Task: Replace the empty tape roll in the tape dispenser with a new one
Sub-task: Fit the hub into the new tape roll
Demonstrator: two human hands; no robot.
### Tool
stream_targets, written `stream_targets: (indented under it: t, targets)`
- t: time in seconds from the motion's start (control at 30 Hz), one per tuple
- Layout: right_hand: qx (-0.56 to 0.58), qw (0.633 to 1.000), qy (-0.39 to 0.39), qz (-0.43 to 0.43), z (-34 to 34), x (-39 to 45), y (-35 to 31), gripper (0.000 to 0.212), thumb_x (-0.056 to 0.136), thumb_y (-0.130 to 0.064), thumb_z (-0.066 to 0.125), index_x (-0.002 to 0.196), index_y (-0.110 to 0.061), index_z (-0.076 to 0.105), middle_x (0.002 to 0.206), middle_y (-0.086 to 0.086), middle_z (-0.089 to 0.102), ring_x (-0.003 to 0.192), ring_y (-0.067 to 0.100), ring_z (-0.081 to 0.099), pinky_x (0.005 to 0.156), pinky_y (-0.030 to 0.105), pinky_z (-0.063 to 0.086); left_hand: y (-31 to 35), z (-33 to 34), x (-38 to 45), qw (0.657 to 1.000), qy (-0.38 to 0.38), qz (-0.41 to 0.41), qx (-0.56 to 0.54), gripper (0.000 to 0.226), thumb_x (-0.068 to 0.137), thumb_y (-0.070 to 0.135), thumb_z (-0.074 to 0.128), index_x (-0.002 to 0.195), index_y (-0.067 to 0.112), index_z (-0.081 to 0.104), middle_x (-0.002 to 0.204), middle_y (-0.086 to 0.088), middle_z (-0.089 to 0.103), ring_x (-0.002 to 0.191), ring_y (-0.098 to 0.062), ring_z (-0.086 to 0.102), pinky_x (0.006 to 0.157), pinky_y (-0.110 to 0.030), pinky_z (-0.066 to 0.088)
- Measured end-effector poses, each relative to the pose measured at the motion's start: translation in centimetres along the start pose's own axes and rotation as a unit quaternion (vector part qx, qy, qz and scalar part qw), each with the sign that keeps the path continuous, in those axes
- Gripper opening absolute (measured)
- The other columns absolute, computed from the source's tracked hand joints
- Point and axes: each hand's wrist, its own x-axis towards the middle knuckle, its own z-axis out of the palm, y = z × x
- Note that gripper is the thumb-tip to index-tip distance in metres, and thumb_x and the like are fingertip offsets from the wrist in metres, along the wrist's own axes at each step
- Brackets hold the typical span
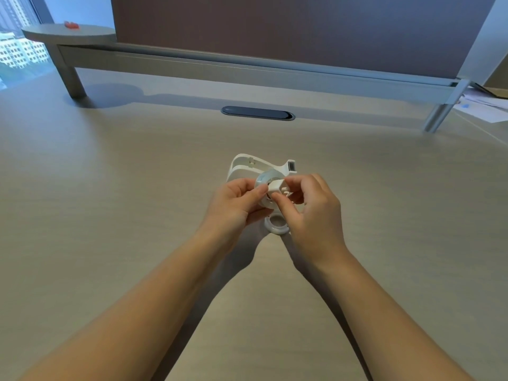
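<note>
The left hand (233, 207) pinches a white ring (264, 181) while the right hand (310, 207) grips its hub (276, 188) — above the table (137, 215), before the tape dispenser (247, 169); 1 tape roll (277, 225) lies below.

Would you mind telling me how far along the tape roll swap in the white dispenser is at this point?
About midway. Done: the white dispenser lies on the desk with no roll seated, and one ring-shaped roll lies on the desk below the hands. In hand: the left hand holds another roll while the right hand works a small white hub piece at its centre. Left: seating that assembly in the dispenser.
</note>
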Motion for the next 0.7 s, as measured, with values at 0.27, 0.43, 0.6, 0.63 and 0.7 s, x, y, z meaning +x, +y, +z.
stream_targets:
  t: [0.27, 0.43, 0.6, 0.63, 0.7]
  targets:
    - [-0.022, 1.000, 0.001, 0.003, 0.38, -0.01, -0.22, 0.021, 0.080, -0.020, 0.057, 0.089, -0.001, 0.056, 0.087, 0.017, 0.061, 0.069, 0.017, 0.051, 0.057, 0.015, 0.039, -0.15, 0.26, -0.13, 0.997, 0.029, 0.046, 0.047, 0.014, 0.084, 0.007, 0.049, 0.076, 0.005, 0.061, 0.060, 0.001, 0.068, 0.061, -0.008, 0.066, 0.061, -0.019, 0.057]
    - [-0.014, 1.000, 0.024, 0.010, 0.42, -0.01, -0.23, 0.022, 0.081, -0.020, 0.055, 0.091, 0.000, 0.056, 0.089, 0.018, 0.061, 0.072, 0.014, 0.049, 0.059, 0.008, 0.035, -0.32, 0.39, -0.04, 0.996, 0.033, 0.056, 0.053, 0.014, 0.083, 0.010, 0.050, 0.076, 0.007, 0.062, 0.071, -0.007, 0.067, 0.069, -0.014, 0.067, 0.068, -0.024, 0.058]
    - [-0.021, 1.000, 0.014, -0.009, 0.46, 0.05, -0.31, 0.025, 0.080, -0.020, 0.054, 0.092, 0.001, 0.056, 0.089, 0.020, 0.062, 0.073, 0.015, 0.050, 0.060, 0.009, 0.036, -0.24, 0.31, -0.15, 0.998, 0.029, 0.042, 0.033, 0.018, 0.084, 0.011, 0.049, 0.071, 0.011, 0.061, 0.073, -0.009, 0.065, 0.072, -0.017, 0.065, 0.069, -0.024, 0.057]
    - [-0.024, 1.000, 0.011, -0.009, 0.46, 0.05, -0.29, 0.025, 0.080, -0.020, 0.053, 0.093, 0.001, 0.056, 0.089, 0.020, 0.061, 0.073, 0.015, 0.049, 0.060, 0.008, 0.035, -0.26, 0.39, -0.19, 0.998, 0.033, 0.049, 0.037, 0.018, 0.084, 0.010, 0.050, 0.070, 0.011, 0.061, 0.071, -0.008, 0.065, 0.069, -0.015, 0.065, 0.067, -0.022, 0.057]
    - [-0.027, 1.000, 0.014, 0.000, 0.54, 0.02, -0.23, 0.025, 0.080, -0.021, 0.052, 0.093, 0.000, 0.056, 0.090, 0.019, 0.060, 0.073, 0.014, 0.048, 0.059, 0.006, 0.032, -0.34, 0.60, -0.21, 0.994, 0.046, 0.073, 0.072, 0.016, 0.083, 0.009, 0.051, 0.071, 0.010, 0.061, 0.069, -0.007, 0.064, 0.064, -0.009, 0.065, 0.063, -0.020, 0.056]
